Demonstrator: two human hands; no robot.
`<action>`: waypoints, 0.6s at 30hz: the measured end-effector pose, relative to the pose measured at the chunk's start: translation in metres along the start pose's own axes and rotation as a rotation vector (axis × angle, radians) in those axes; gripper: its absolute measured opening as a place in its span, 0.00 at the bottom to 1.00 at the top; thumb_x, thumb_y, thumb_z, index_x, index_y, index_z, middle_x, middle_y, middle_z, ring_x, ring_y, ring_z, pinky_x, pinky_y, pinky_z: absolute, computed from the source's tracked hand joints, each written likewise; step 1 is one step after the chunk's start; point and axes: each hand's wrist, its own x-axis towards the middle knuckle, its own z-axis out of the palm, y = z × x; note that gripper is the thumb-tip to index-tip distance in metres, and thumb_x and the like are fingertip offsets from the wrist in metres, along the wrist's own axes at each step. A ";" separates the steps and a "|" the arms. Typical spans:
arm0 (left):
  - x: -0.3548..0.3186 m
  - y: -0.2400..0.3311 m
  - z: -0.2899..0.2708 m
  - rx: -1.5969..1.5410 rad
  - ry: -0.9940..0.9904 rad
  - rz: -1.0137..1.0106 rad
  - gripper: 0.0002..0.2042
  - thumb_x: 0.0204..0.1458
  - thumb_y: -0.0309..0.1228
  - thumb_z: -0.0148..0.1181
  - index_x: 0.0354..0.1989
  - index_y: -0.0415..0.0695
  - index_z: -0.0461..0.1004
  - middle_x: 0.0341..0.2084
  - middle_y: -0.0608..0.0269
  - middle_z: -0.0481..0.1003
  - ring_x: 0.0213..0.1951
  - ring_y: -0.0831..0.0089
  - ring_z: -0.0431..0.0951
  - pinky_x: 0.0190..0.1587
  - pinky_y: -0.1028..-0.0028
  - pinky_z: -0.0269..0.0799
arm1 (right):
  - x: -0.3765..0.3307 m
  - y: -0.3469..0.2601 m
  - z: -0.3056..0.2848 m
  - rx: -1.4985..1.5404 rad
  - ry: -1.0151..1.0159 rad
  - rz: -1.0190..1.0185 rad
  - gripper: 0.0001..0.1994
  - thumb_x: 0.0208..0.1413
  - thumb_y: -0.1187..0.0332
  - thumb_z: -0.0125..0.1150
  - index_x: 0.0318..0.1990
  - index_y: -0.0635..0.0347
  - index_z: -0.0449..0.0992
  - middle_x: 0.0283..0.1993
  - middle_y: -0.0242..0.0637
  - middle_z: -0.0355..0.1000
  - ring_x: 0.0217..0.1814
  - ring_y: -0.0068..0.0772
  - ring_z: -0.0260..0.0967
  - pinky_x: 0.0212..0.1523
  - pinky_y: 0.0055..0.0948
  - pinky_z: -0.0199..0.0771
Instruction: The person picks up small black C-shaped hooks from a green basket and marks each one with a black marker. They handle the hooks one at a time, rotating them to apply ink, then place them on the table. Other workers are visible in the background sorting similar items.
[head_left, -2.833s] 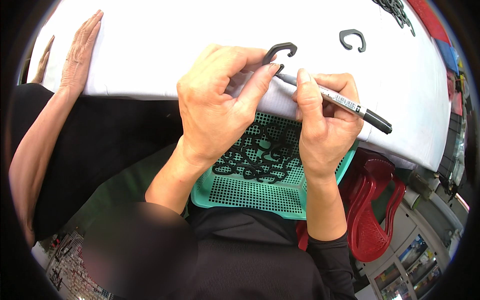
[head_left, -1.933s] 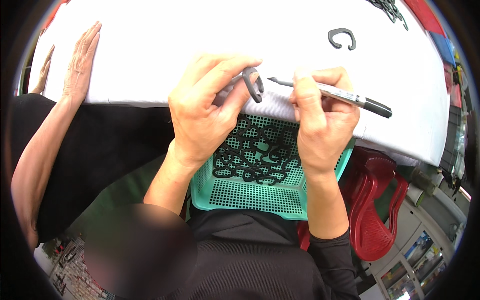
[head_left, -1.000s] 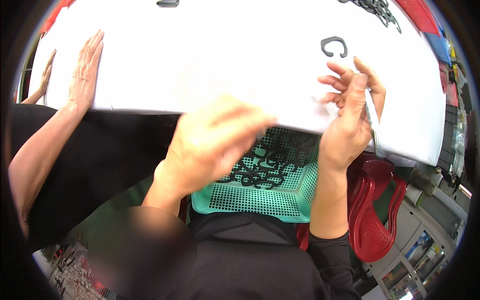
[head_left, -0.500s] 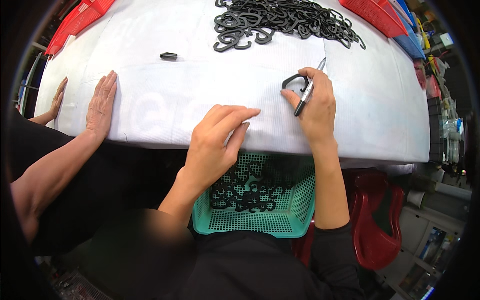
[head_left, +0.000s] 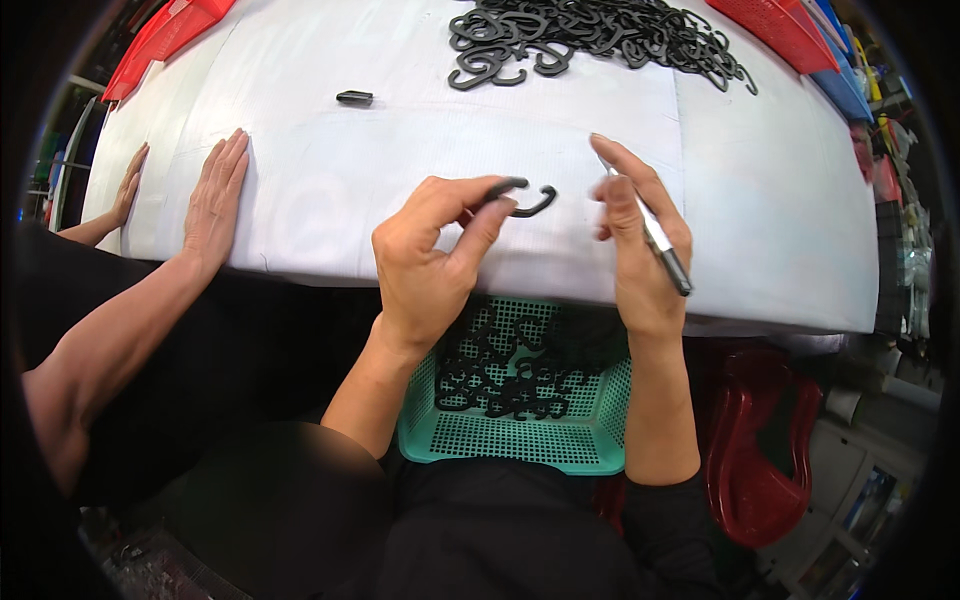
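Observation:
Between thumb and fingers, my left hand (head_left: pixel 425 255) pinches a black plastic hook (head_left: pixel 537 208) with curled ends, held over the table's near part. To its right, my right hand (head_left: pixel 645 240) grips a silver marker pen (head_left: pixel 655 235) with a black end pointing toward me; its far tip lies by the index finger. A gap separates the pen from the hook. Below my hands, under the table edge, sits a green mesh basket (head_left: pixel 515 455) with many black hooks (head_left: pixel 500 385) in it. A heap of similar hooks (head_left: pixel 600 35) lies at the far side of the table.
A black pen cap (head_left: pixel 354 98) lies on the white-covered table (head_left: pixel 300 190). At the left, another person's hands (head_left: pixel 215 195) rest flat on it. Red baskets (head_left: pixel 170 35) stand at the far corners. A dark red chair (head_left: pixel 755 460) is at the lower right.
The hook has passed from my right hand to my left. My right hand keeps the pen, now turned differently, and its fingers have shifted. The other person's hands stay in place.

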 end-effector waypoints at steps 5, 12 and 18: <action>-0.002 -0.014 -0.001 0.145 0.063 -0.038 0.12 0.46 0.21 0.63 0.42 0.41 0.79 0.22 0.64 0.73 0.23 0.78 0.70 0.26 0.79 0.68 | -0.013 0.013 0.005 0.018 0.055 0.042 0.11 0.57 0.66 0.60 0.42 0.65 0.75 0.26 0.31 0.70 0.25 0.15 0.63 0.25 0.15 0.62; -0.007 -0.021 0.002 0.198 0.101 0.087 0.16 0.44 0.19 0.64 0.44 0.45 0.79 0.22 0.66 0.73 0.24 0.77 0.70 0.26 0.78 0.68 | -0.019 0.014 0.033 0.154 0.091 0.041 0.09 0.51 0.74 0.65 0.26 0.62 0.68 0.19 0.28 0.67 0.20 0.11 0.60 0.19 0.13 0.56; -0.008 -0.027 0.003 0.198 0.111 0.193 0.18 0.41 0.16 0.63 0.42 0.47 0.80 0.20 0.68 0.72 0.24 0.76 0.69 0.25 0.77 0.68 | -0.016 0.021 0.045 0.131 0.136 -0.011 0.12 0.51 0.76 0.63 0.22 0.61 0.65 0.16 0.26 0.63 0.17 0.10 0.55 0.16 0.15 0.51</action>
